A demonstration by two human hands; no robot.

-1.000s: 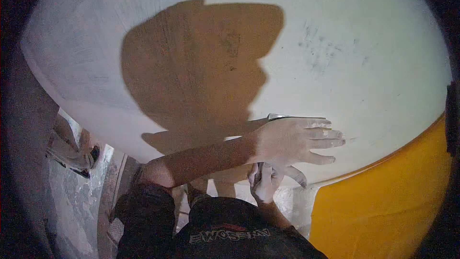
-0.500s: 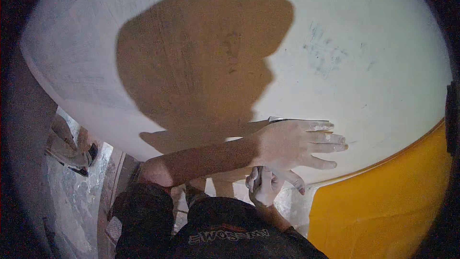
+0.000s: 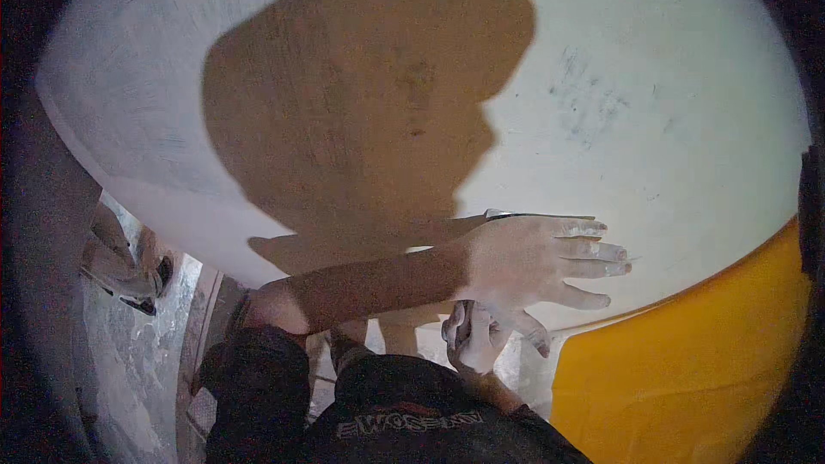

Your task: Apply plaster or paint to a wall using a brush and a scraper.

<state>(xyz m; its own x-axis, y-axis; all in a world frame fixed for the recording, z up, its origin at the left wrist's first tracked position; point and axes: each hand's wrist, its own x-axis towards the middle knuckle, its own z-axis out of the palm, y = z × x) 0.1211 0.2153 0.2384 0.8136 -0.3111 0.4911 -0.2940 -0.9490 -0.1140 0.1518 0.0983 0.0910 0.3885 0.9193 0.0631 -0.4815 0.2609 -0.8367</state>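
Pressing left hand (image 3: 537,259) flat, fingers spread, on white wall (image 3: 670,103) — right hand (image 3: 473,335) beneath, grip unclear — yellow panel (image 3: 687,369) beside

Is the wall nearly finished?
Mostly, it seems. The white wall looks evenly coated, and a yellow section is filled in at the lower right. The left hand, dusted white, presses flat on the wall, while the right hand below grips something pale and unclear. Grey smudges at the upper right look untreated.
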